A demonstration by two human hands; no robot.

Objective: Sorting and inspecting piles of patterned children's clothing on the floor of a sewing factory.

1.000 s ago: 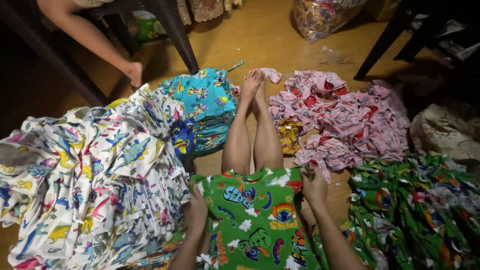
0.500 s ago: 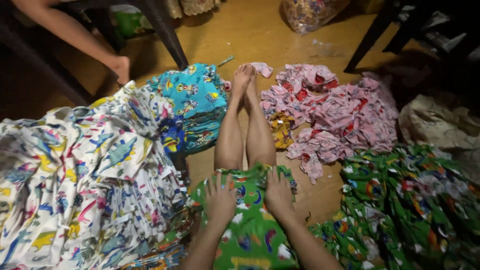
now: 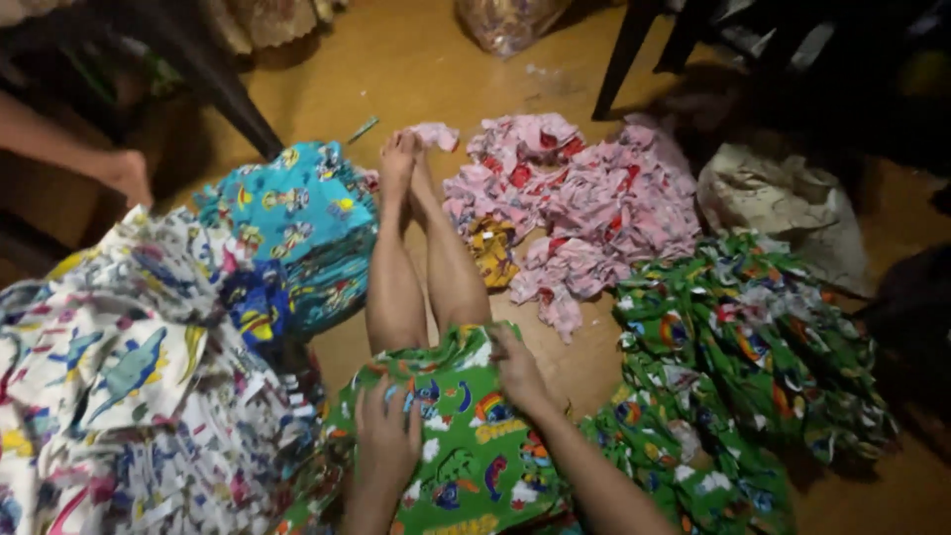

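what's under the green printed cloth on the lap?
The green printed cloth drapes over the person's knees; bare shins emerge beyond its far edge. The left hand and right hand press flat on top. The thighs and anything else beneath are covered.

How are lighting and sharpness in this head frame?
Head view: warm dim light on the floor; upper right corner falls into deep shadow; whole frame is soft; the green printed cloth under the left hand and right hand stays readable.
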